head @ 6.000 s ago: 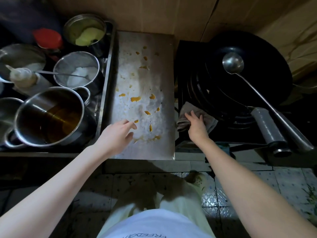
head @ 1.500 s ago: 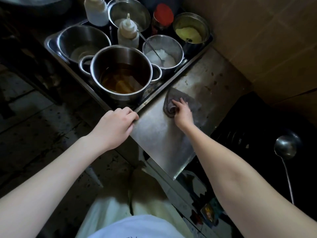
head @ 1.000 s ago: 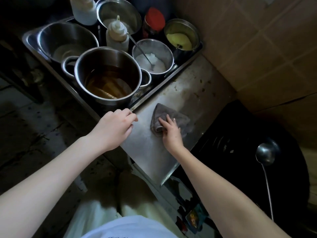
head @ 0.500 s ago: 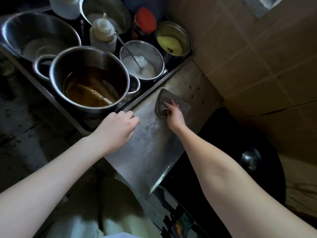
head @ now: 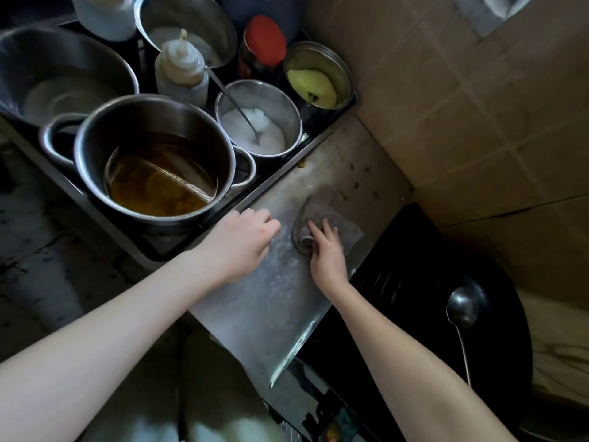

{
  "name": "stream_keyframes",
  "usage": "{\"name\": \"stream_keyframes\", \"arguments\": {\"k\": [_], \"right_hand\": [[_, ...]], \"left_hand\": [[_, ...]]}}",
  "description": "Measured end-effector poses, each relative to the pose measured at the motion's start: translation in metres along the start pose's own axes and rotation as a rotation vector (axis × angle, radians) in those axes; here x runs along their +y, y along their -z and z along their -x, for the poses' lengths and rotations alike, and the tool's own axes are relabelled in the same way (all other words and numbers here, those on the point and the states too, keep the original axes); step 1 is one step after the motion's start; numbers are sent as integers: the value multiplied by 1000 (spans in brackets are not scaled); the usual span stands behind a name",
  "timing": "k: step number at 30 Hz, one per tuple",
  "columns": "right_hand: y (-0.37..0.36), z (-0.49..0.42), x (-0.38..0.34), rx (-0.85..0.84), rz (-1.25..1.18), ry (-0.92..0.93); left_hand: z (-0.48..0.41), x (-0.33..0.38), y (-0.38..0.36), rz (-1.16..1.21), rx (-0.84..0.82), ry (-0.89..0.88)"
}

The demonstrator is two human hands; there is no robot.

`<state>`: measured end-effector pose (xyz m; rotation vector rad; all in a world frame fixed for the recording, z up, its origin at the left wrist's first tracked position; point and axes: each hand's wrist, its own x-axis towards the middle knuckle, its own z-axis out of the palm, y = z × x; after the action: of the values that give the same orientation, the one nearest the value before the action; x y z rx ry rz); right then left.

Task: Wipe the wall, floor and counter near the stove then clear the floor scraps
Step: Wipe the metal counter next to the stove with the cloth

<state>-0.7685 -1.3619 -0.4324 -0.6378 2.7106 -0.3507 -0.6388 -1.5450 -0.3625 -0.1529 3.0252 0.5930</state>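
Observation:
My right hand [head: 326, 250] presses a grey cloth [head: 341, 218] flat on the steel counter [head: 274, 301] beside the stove. Fingers lie on the cloth's bunched near edge. My left hand [head: 240, 242] rests with curled fingers on the counter's left edge, next to the tray rim, holding nothing. A few small brown spots [head: 357, 183] remain on the counter near the tiled wall [head: 462, 106]. The black wok [head: 424, 291] sits on the stove to the right with a ladle [head: 462, 311] in it.
A steel tray [head: 280, 173] on the left holds a pot of brown oil [head: 153, 164], a bowl of white powder with a spoon [head: 258, 119], a cup of yellow paste [head: 318, 81], a squeeze bottle [head: 181, 71], a red-lidded jar [head: 264, 43]. Dark tiled floor [head: 47, 250] lies below.
The right hand has slid the cloth back toward me across the counter after pushing it toward the wall. The orange scraps seen earlier are gone from the middle. The left hand stays put.

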Motion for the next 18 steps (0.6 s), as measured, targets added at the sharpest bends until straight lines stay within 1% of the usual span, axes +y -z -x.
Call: {"name": "stream_keyframes", "arguments": {"k": [7,11,14,18], "right_hand": [[7,-55,-26,-83,32,183],[13,-87,-33,-116,97,241],[17,-103,-29,-97,87,206],[30,-117,-16,-32,-12,41]], "left_hand": [[-6,-2,-7,4,-11,4],[-11,2,-10,22,1,1],[-12,2,-10,36,14,16],[-15,1,-8,34,18,22]]}}
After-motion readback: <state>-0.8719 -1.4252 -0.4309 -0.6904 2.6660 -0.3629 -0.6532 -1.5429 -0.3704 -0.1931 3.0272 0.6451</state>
